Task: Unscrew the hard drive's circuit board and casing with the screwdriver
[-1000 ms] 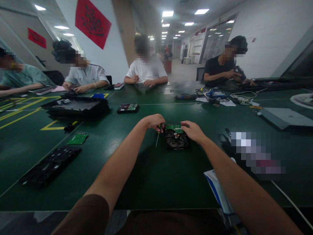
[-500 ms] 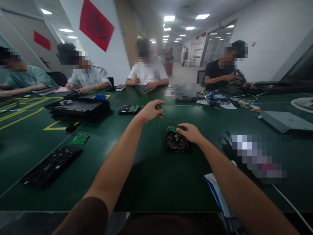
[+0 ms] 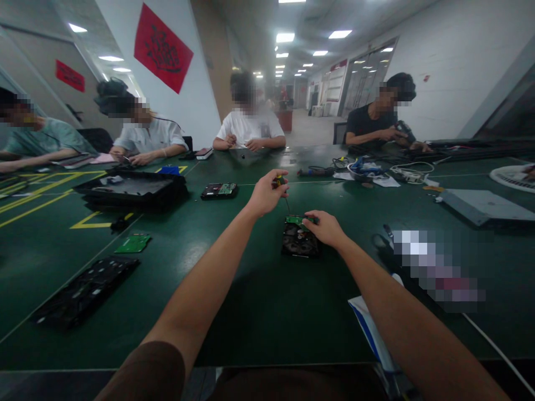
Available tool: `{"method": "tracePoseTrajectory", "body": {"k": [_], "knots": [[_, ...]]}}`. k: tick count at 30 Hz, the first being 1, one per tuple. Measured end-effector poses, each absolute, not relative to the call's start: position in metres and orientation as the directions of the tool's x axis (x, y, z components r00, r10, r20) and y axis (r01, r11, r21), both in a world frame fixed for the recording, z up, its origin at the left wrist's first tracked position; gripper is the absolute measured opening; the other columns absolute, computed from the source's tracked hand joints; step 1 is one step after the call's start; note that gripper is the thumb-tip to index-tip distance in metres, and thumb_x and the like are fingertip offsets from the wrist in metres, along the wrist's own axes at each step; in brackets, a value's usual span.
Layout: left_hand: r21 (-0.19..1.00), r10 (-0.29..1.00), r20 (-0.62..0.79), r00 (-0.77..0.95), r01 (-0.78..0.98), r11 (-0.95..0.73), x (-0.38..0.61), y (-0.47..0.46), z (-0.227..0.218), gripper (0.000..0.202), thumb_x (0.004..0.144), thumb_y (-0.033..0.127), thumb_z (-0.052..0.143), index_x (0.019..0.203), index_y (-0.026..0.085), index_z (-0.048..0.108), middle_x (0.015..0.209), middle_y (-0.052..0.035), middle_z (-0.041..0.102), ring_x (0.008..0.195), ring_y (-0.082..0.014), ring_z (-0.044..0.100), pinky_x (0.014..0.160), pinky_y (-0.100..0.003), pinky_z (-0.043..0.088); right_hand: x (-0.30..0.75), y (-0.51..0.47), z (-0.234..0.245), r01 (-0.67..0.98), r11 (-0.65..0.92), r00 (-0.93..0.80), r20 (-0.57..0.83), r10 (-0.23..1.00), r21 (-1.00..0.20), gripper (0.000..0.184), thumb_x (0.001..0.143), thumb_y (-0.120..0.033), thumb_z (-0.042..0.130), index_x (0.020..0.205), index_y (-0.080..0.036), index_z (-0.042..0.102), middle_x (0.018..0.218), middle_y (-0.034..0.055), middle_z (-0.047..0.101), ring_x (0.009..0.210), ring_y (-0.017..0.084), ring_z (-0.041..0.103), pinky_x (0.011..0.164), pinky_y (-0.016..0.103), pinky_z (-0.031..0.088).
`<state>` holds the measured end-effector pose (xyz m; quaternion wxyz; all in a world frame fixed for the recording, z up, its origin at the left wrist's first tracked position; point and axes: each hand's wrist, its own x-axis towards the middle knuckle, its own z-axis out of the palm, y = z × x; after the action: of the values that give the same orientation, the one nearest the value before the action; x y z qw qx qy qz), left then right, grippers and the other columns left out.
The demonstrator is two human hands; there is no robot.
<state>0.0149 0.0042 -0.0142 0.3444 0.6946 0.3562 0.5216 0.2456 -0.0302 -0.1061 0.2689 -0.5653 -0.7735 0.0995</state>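
Observation:
A black hard drive (image 3: 299,238) with a green circuit board at its far end lies on the dark green table (image 3: 259,301) in front of me. My right hand (image 3: 326,228) rests on the far right corner of the drive, fingers curled on the green board. Above and left of the drive, my left hand (image 3: 266,194) is closed round a small screwdriver (image 3: 281,182) with a yellow and black handle. Its thin shaft points down toward the drive's far edge.
Another hard drive (image 3: 219,191), a black tray (image 3: 130,189), a loose green board (image 3: 132,243) and a black panel (image 3: 83,289) lie to the left. Cables and tools (image 3: 368,167) sit at the far right, a blue-and-white packet (image 3: 371,328) near me. Several people sit round the table.
My left hand lifted the screwdriver from beside the drive's left side to above its far edge. My right hand shifted slightly left onto the green board.

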Motion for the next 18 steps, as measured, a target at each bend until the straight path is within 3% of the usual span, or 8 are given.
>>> {"method": "tracePoseTrajectory", "body": {"k": [8, 18], "knots": [[0.833, 0.845, 0.509, 0.162, 0.156, -0.531, 0.015, 0.008, -0.017, 0.040, 0.088, 0.006, 0.066, 0.126, 0.018, 0.062, 0.107, -0.0069, 0.066, 0.081, -0.0104, 0.065, 0.073, -0.025, 0.062, 0.246, -0.024, -0.107, 0.823, 0.346, -0.214, 0.317, 0.924, -0.450, 0.038, 0.097, -0.045, 0.060, 0.124, -0.020, 0.071, 0.128, 0.0088, 0.072, 0.110, 0.022, 0.067, 0.100, 0.035, 0.049], [0.816, 0.822, 0.520, 0.233, 0.150, -0.559, 0.012, 0.012, -0.021, 0.040, 0.086, 0.006, 0.068, 0.125, 0.018, 0.064, 0.104, -0.0060, 0.066, 0.080, -0.0115, 0.066, 0.070, -0.027, 0.064, 0.249, -0.015, -0.115, 0.787, 0.379, -0.211, 0.365, 0.907, -0.486, 0.034, 0.096, -0.040, 0.062, 0.124, -0.023, 0.072, 0.124, 0.0059, 0.074, 0.107, 0.022, 0.068, 0.099, 0.037, 0.050]]}}
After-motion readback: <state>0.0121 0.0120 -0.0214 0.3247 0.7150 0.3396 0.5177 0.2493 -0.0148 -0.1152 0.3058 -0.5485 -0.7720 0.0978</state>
